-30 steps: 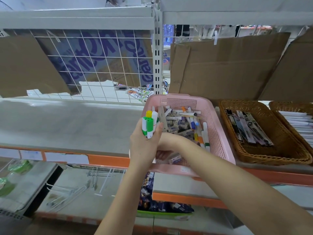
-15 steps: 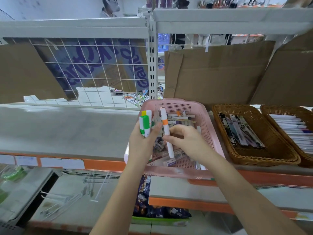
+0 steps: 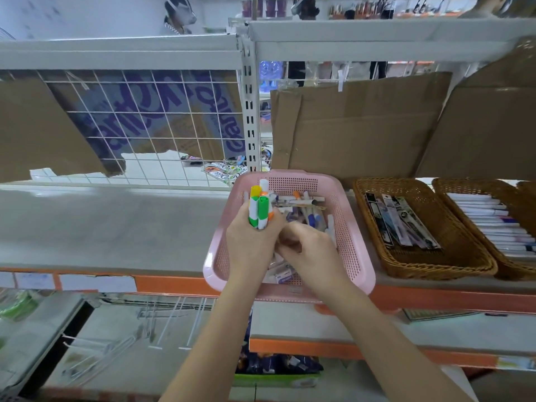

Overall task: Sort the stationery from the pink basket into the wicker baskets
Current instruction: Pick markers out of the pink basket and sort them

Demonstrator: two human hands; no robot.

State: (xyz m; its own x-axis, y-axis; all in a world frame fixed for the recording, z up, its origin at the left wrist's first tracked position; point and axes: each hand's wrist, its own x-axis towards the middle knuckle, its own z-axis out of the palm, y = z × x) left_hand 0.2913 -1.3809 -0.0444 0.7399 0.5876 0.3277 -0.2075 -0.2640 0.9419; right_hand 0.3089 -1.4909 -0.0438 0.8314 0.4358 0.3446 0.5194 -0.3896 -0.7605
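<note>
The pink basket (image 3: 352, 227) sits on the shelf edge, holding several mixed pens and markers (image 3: 307, 210). My left hand (image 3: 251, 245) grips an upright bunch of markers (image 3: 259, 207) with green, yellow and orange caps over the basket's left side. My right hand (image 3: 310, 248) sits beside it with fingers curled against the bottom of that bunch; whether it holds anything is hidden. Two wicker baskets stand to the right: the nearer wicker basket (image 3: 452, 256) holds packaged pens, the farther wicker basket (image 3: 467, 184) holds white pens.
Cardboard sheets (image 3: 356, 126) lean behind the baskets. A wire grid panel (image 3: 150, 126) backs the bare grey shelf (image 3: 101, 227) on the left. A white upright post (image 3: 249, 111) divides the bays. Lower shelves hold metal hooks (image 3: 130, 343) and packets.
My right hand lifted an orange-banded white marker out of the pink basket and brought it to the bunch in my left hand, where it now stands. The view tilted slightly upward.
</note>
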